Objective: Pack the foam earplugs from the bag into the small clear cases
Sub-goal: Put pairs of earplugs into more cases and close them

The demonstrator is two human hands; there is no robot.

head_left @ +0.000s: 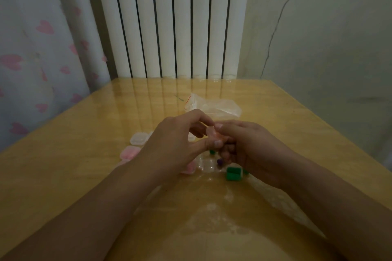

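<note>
Both hands meet over the middle of the wooden table (pixel 63 165). My left hand (pixel 174 144) and my right hand (pixel 248 146) pinch a small clear case with pink earplugs (pixel 214 135) between their fingertips. A clear zip bag (pixel 214 105) lies crumpled just beyond the hands. An empty clear case (pixel 137 139) and a case filled with pink (pixel 129 152) sit left of my left hand. Another pink-filled case (pixel 188 168) peeks out under that hand. A case with green earplugs (pixel 233 173) rests below my right hand, and a loose purple earplug (pixel 220 162) lies beside it.
A white radiator (pixel 171 21) stands against the wall behind the table's far edge. A curtain with pink hearts (pixel 36 48) hangs at the left. A cracked wall (pixel 318 38) borders the right side. The glossy tabletop shows reflections near the front.
</note>
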